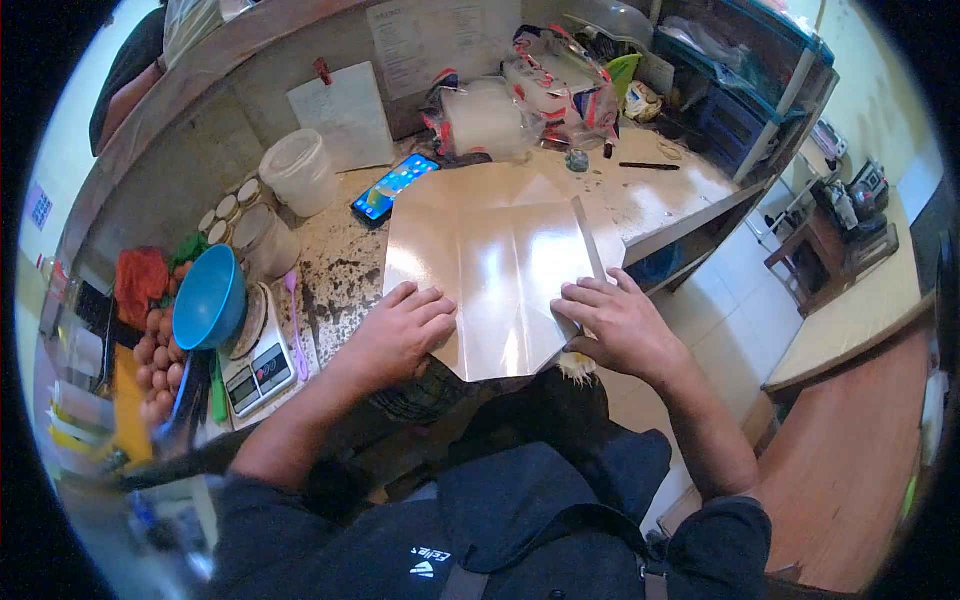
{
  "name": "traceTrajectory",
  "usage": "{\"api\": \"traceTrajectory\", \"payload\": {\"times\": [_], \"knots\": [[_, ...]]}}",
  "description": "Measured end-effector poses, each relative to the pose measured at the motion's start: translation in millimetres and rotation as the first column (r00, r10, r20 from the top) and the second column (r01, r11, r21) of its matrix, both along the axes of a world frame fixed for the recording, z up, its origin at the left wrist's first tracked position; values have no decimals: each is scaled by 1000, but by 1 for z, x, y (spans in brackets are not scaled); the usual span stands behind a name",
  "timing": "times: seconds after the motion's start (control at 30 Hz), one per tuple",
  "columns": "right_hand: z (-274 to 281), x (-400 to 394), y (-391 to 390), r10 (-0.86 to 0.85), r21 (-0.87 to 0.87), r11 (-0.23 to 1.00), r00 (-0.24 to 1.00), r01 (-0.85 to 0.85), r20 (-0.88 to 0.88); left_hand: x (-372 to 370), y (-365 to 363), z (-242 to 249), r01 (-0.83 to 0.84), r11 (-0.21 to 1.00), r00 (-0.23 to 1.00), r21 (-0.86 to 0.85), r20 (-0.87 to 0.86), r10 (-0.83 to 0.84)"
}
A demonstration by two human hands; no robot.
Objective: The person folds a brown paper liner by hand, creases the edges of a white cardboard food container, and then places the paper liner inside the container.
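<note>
A glossy brownish cardboard sheet (pixel 488 260) with crease lines and cut corners lies in front of me, its near edge reaching past the table's front. My left hand (pixel 408 333) grips its left edge, fingers curled over the top and the thumb hidden. On the opposite side, my right hand (pixel 622 325) holds the near right corner, beside a narrow flap that stands raised along the right edge. The hands sit roughly level with each other. What lies beneath the sheet is mostly hidden.
Behind the sheet are a lit phone (pixel 394 190) and plastic-wrapped packs (pixel 485 115). At left stand a blue bowl (pixel 210 298), a kitchen scale (pixel 262 372), brown eggs (pixel 155 360), a purple spoon (pixel 296 325) and a plastic tub (pixel 298 172). A black pen (pixel 650 166) lies at right.
</note>
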State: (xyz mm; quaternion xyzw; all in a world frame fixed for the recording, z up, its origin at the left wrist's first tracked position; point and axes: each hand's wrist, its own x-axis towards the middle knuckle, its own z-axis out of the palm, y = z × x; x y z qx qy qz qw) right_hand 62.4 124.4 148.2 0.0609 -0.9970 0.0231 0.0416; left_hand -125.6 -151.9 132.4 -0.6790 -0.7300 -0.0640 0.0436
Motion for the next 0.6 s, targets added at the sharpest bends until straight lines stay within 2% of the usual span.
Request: {"api": "traceTrajectory", "payload": {"times": [0.1,0.17,0.27,0.6], "knots": [[-8,0,1,33,3,999,999,-33,-19,7,3,-2,-31,999,999,-25,-34,30],[-18,0,2,142,37,990,953,-137,-267,13,4,0,-62,997,990,-46,-132,56],[-19,0,3,169,75,985,933,-153,-319,13,4,3,-61,995,992,-74,-116,53],[-19,-2,2,200,91,979,937,-181,-286,14,4,6,-64,992,988,-111,-144,47]]}}
